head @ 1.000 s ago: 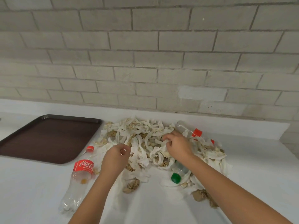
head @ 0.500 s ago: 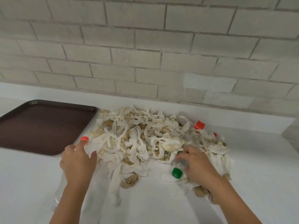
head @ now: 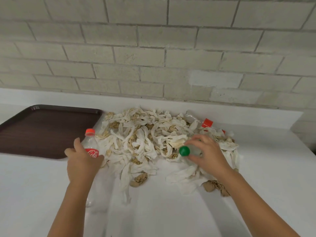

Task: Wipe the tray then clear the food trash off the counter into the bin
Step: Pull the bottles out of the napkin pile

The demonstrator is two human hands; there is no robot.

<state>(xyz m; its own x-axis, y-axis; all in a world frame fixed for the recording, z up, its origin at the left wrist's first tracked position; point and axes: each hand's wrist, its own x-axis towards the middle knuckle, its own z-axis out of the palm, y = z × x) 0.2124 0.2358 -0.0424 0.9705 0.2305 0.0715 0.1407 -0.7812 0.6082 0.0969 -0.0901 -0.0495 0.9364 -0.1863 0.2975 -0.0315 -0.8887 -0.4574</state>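
Head view: L hand was wrapped round the red-capped cola bottle, R hand closed on the green-capped bottle. Step looked like pulling bottles out of the trash. Best done w/ firm grips mid-body, lifting straight up so tissue strips don't drag along. Tissue pile lay on the counter btw both hands; tray just left of it. Bin not in view.

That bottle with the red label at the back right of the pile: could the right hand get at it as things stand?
Probably not at once: the right hand already grips the green-capped bottle. The red-labelled bottle lies beyond it, partly under paper strips, otherwise unobstructed.
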